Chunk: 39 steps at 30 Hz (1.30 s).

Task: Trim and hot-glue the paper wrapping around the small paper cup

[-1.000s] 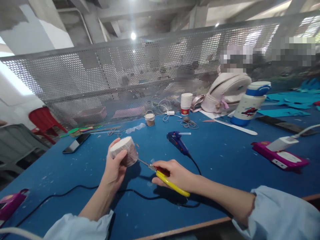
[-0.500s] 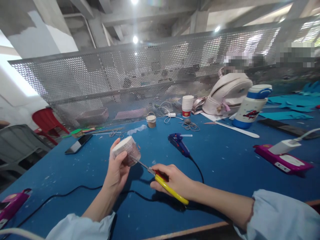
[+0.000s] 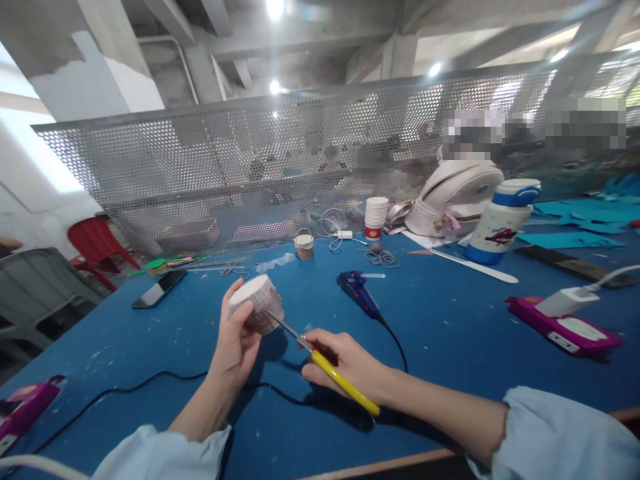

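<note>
My left hand (image 3: 240,340) is closed around a small pale round cup-like piece (image 3: 263,293). It is tilted, with its white flat end up and a gridded, wrapped-looking side. My right hand (image 3: 345,363) grips long-nose pliers (image 3: 345,383) with yellow and red handles. Their thin metal tip touches the side of the cup-like piece; whether the jaws pinch anything is too small to tell. Beyond my right hand, a dark blue hot glue gun (image 3: 359,292) lies with a clear glue stick out of its back.
The blue table (image 3: 430,373) holds a phone (image 3: 160,289), a tiny bucket (image 3: 303,247), stacked paper cups (image 3: 376,217), string (image 3: 381,257), a bottle (image 3: 500,223), a backpack (image 3: 455,193) and a magenta power strip (image 3: 565,327). A black cable (image 3: 135,385) crosses in front. A perforated metal screen (image 3: 200,173) stands behind.
The view has shifted slightly. The pliers' tip sits a little differently on the side of the cup-like piece; both hands keep their grips.
</note>
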Tool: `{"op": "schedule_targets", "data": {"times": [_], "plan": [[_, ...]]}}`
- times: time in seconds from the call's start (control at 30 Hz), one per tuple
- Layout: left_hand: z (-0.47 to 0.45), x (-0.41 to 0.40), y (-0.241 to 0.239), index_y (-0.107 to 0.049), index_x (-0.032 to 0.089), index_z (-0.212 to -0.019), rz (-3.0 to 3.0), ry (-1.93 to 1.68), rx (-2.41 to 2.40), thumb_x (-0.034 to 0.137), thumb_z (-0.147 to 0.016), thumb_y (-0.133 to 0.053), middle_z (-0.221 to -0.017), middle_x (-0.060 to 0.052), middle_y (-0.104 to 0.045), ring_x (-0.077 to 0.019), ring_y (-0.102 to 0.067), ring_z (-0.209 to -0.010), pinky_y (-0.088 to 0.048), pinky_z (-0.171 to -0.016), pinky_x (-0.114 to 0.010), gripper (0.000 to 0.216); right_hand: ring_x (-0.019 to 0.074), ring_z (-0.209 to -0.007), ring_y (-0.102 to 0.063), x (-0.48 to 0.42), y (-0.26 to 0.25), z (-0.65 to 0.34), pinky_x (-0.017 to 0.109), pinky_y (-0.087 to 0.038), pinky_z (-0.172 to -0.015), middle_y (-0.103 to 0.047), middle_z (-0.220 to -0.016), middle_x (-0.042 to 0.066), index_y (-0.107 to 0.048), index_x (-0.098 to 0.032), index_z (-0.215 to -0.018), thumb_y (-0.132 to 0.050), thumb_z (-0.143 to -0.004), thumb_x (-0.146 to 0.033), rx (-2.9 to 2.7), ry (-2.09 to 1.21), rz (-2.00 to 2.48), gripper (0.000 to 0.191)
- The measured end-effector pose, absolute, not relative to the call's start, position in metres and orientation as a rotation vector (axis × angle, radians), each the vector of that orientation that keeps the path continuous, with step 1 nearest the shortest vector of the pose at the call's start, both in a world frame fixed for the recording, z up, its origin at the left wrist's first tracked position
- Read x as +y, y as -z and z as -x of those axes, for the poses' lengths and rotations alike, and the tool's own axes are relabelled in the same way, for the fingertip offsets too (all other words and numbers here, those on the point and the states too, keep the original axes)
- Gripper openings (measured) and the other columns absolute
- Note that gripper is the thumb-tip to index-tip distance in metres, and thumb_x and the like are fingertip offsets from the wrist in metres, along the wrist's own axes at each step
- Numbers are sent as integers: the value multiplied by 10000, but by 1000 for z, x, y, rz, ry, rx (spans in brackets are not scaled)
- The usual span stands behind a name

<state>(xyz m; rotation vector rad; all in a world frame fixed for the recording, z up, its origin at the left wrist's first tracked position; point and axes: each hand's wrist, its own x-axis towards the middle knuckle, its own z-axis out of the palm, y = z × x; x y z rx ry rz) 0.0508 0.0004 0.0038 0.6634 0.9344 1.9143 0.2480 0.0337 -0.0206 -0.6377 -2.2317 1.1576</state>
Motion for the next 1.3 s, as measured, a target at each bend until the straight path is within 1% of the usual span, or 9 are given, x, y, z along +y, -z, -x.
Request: {"op": "schedule_targets", "data": {"times": [0.17, 0.27, 0.4, 0.5, 0.67, 0.97, 1.13, 1.3], "plan": [[-53, 2, -3, -568, 338, -1172, -675, -1939, 954, 324, -635, -828, -1038, 3, -674, -172, -637, -872, -529, -761, -301, 596, 93, -588, -303, 33, 19, -246, 214, -270, -523, -395, -648, -60, -571, -161, -943, -609, -854, -521, -2217, -1174, 582, 373], [-55, 2, -2, -559, 338, -1151, -671, -1943, 971, 332, -642, -815, -998, 17, -673, -169, -634, -843, -527, -755, -304, 570, 94, -586, -297, 33, 18, -244, 218, -264, -524, -381, -647, -62, -559, -162, -947, -587, -865, -533, -2209, -1187, 567, 381], [-58, 2, -3, -557, 330, -1122, -639, -1957, 988, 327, -638, -812, -1040, 10, -655, -167, -633, -847, -527, -761, -308, 547, 94, -591, -308, 33, 17, -243, 224, -271, -536, -390, -655, -59, -558, -160, -947, -577, -861, -585, -2190, -1194, 571, 434], [-59, 2, -4, -556, 315, -1099, -625, -1970, 979, 320, -624, -820, -1041, 6, -635, -156, -626, -828, -530, -733, -291, 544, 92, -585, -303, 32, 16, -242, 225, -267, -535, -378, -644, -63, -564, -159, -927, -592, -845, -615, -2171, -1199, 566, 464], [-60, 2, -3, -540, 308, -1097, -650, -1970, 966, 329, -622, -832, -1027, 6, -618, -147, -609, -820, -527, -698, -269, 558, 87, -572, -283, 30, 13, -241, 226, -262, -525, -338, -625, -71, -567, -159, -879, -611, -834, -608, -2153, -1227, 571, 453], [-59, 2, -1, -531, 331, -1110, -678, -1941, 1015, 362, -619, -818, -983, 34, -648, -159, -621, -819, -512, -717, -286, 569, 84, -570, -278, 30, 9, -241, 226, -261, -515, -332, -616, -70, -559, -164, -823, -626, -810, -627, -2118, -1272, 581, 467], [-58, 2, 0, -510, 319, -1152, -683, -1929, 1003, 359, -625, -821, -996, 6, -656, -175, -636, -836, -522, -712, -292, 613, 86, -574, -277, 30, 7, -242, 231, -253, -522, -323, -606, -67, -543, -164, -787, -607, -822, -627, -2129, -1251, 563, 470], [-58, 1, 0, -515, 307, -1147, -687, -1929, 984, 338, -627, -828, -1001, -4, -661, -167, -636, -829, -535, -721, -295, 608, 82, -555, -273, 32, 9, -242, 224, -249, -508, -309, -586, -71, -535, -164, -773, -614, -835, -569, -2118, -1243, 531, 418]]}}
